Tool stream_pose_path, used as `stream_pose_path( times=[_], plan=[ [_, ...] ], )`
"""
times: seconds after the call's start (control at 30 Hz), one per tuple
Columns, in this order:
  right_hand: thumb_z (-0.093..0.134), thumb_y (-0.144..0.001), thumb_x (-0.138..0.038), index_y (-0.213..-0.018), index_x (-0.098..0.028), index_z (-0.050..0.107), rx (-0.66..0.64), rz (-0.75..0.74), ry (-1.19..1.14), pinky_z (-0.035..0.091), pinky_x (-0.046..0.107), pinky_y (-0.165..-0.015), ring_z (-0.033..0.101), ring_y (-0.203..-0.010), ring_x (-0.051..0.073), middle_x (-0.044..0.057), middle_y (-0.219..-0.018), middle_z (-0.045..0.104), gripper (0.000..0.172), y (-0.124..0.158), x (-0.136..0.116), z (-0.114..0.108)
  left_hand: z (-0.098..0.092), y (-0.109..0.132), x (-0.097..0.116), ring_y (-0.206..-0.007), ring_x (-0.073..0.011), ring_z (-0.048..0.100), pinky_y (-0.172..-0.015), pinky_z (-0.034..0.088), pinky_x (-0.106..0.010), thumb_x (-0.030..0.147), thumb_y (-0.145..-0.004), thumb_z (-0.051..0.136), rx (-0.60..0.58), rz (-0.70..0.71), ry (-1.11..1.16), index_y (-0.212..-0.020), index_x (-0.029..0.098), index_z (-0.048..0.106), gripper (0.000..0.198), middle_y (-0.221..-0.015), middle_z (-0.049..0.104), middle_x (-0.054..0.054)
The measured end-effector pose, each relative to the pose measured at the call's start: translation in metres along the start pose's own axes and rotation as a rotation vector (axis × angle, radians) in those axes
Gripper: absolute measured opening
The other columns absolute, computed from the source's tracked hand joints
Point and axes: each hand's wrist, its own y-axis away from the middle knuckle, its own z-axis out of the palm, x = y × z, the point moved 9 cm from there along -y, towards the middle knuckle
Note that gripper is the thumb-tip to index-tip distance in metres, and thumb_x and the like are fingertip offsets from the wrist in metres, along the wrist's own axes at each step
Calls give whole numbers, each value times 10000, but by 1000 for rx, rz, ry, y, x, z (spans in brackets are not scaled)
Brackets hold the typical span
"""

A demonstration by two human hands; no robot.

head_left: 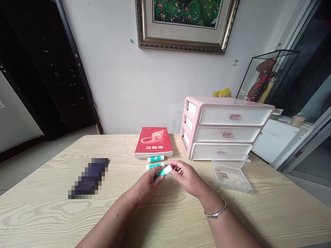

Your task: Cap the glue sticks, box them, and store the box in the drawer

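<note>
A green and white glue stick [163,172] is tilted between my two hands above the table. My left hand [148,183] is closed round its green body. My right hand [188,178] has its thumb and fingertips pinched at the white cap end, with a bracelet on that wrist. Just behind my left hand lies a second glue stick [152,167], partly covered by my fingers. Farther back a third glue stick [156,159] rests on its side, in front of a red book [154,142].
A pink and white drawer unit [229,134] stands at the back right. In front of it sits a clear plastic box [232,179] with its lid raised. To the left lies a dark pixelated object [89,179]. The wooden table [46,213] meets the wall behind.
</note>
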Motion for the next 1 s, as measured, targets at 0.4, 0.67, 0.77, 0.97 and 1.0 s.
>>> stream_pose_path(
  times=[0.4, 0.67, 0.77, 0.97, 1.0],
  plan=[
    [620, -885, -314, -1140, -177, 677, -55, 151, -127, 482, 288, -725, 601, -793, 155, 34, -891, 676, 295, 0, 11, 9, 0, 2, 9, -845, -192, 538, -797, 422, -301, 465, -974, 447, -66, 19, 1, -1249, 171, 578, 424, -898, 618, -28],
    [558, -940, -366, -1154, -186, 642, -104, 68, -115, 466, 276, -718, 565, -770, 140, 12, -840, 638, 292, 2, -3, 12, 5, 8, 7, -657, -123, 453, -611, 379, -246, 525, -973, 425, -190, -29, 109, -944, 171, 576, 386, -753, 507, 21],
    [539, -949, -394, -1118, -175, 644, -90, 87, -124, 465, 265, -684, 553, -718, 130, 6, -798, 625, 296, 1, -2, 12, 7, 7, 7, -677, -130, 486, -626, 397, -247, 516, -975, 426, -178, -22, 114, -979, 177, 585, 374, -787, 550, 9],
    [572, -900, -458, -1007, -146, 653, -34, 315, -198, 432, 246, -520, 528, -542, 114, -5, -700, 597, 339, 2, 27, 18, 0, 3, 9, -970, -226, 578, -842, 426, -325, 415, -959, 497, 36, 55, -37, -1188, 197, 592, 330, -1090, 658, -71],
    [578, -896, -461, -986, -148, 656, -25, 322, -189, 436, 246, -526, 537, -551, 117, -3, -702, 602, 335, 2, 27, 18, 1, 3, 9, -953, -222, 578, -828, 428, -323, 414, -959, 496, 27, 53, -35, -1166, 192, 599, 320, -1076, 659, -69]
  ],
)
